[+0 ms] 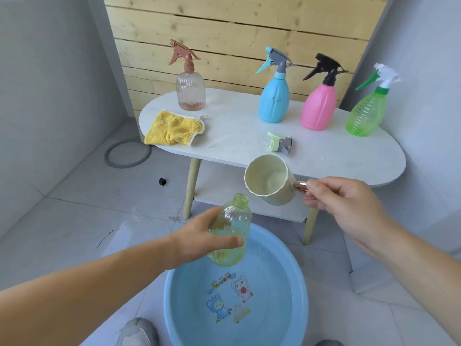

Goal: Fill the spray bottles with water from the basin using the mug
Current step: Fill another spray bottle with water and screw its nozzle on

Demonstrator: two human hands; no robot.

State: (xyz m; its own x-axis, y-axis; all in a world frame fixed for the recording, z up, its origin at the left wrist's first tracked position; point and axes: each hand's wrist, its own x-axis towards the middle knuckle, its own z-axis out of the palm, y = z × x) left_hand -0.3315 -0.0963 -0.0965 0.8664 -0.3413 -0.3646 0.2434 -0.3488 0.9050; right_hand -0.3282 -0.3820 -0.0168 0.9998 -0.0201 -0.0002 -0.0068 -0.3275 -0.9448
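My left hand (203, 239) grips an uncapped yellow-green bottle (233, 223), tilted a little, above the far side of the blue basin (174, 290), which holds water. My right hand (341, 198) pinches the handle of a cream mug (270, 181), tipped on its side with its mouth toward me, just above and right of the bottle's neck. The bottle's removed spray head (280, 142) lies on the white table (324, 156). Four capped spray bottles stand at the back: brown (190, 91), blue (274, 96), pink (319, 103), green (366, 113).
A yellow cloth (174, 128) lies on the table's left end. Below the tabletop is a lower shelf (224, 186). On the tiled floor lie a grey ring (128, 153) and a small black cube (162, 181). A grey shoe (137, 332) shows beside the basin.
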